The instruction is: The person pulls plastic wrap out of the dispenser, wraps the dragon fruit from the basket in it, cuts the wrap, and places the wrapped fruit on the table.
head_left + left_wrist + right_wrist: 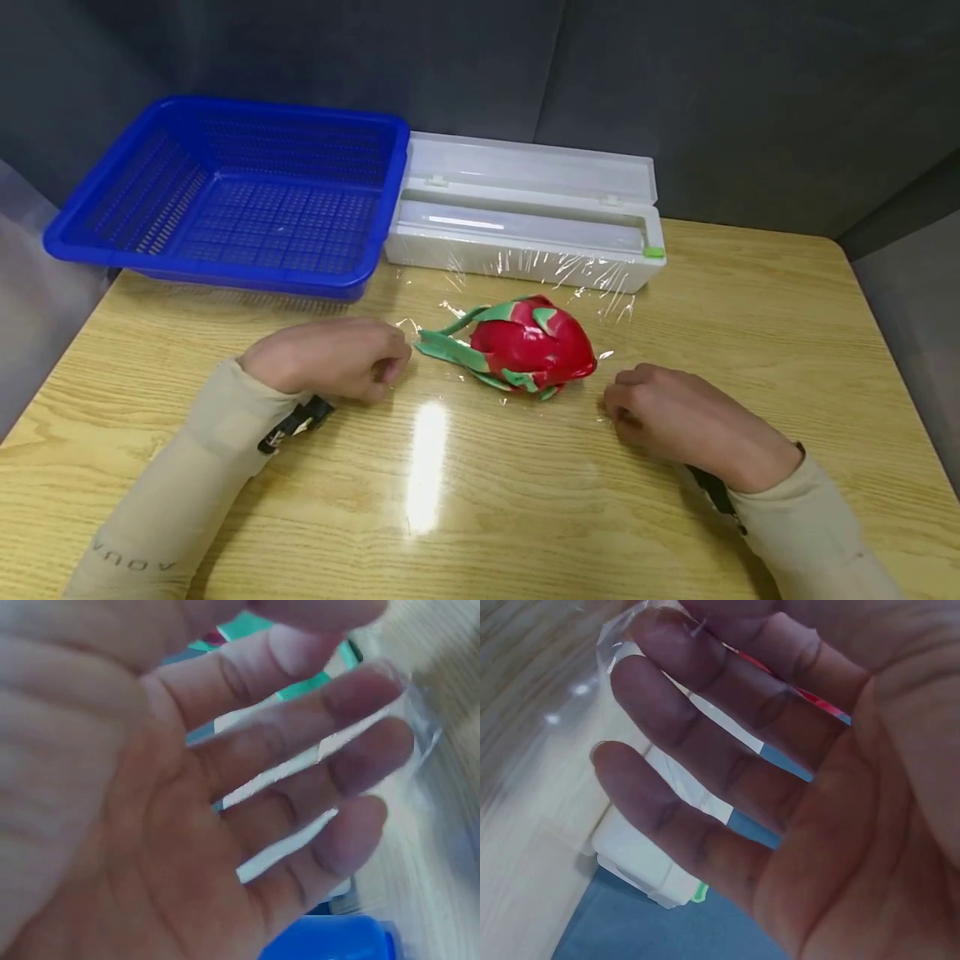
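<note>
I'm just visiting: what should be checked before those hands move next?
1. Left hand has clear plastic film at its fingertips: ok.
2. Right hand has film at its fingertips too: ok.
3. Red, green-scaled dragon fruit lies between the hands: ok.
4. White rectangular box has its hinged lid open: ok.
5. Film free of the box: not ok; it seems draped over the front.
6. Film under or over the fruit: cannot tell.

The right hand (825, 817), palm toward the camera, partly hides the white box (641, 851), 3 fingers slanting across it and clear film (611, 637) touching fingertips above the box. A green tab (699, 892) shows at the box's lower right; a red sliver (821, 703) peeks between fingers, up and right of the box. Wooden table (525, 825) lies left of the box, a blue-grey surface (630, 930) below.
</note>
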Motion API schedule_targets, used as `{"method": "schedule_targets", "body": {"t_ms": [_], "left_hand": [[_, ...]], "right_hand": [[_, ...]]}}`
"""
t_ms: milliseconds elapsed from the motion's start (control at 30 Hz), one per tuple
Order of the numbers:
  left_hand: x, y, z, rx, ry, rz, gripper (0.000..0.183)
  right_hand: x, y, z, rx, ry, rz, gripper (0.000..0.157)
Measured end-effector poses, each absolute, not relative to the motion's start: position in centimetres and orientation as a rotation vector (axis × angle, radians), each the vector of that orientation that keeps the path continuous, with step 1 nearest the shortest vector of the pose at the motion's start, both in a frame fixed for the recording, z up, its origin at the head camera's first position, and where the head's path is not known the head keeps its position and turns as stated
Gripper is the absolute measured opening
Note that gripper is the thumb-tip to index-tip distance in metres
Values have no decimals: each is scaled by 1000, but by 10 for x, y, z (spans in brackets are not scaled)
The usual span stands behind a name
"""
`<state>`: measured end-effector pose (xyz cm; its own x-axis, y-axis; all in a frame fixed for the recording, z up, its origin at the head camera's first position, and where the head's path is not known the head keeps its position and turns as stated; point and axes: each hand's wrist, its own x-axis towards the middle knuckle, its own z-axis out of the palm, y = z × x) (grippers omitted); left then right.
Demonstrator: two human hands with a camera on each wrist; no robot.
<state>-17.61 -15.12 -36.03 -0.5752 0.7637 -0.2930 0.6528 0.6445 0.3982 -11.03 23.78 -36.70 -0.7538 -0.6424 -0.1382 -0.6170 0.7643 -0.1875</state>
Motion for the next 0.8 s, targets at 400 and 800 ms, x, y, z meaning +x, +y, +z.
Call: {"method": "schedule_targets", "body": {"t_ms": [400,800], "left_hand": [[-172,-150,-353,1071,2458,451,21],[-168,-153,-341,1177,2575,460,11]], "right_hand": [[-107,240,-355,-1062,2891,-111,33],[-105,241,-347,-1068,2946,-115,28]]}}
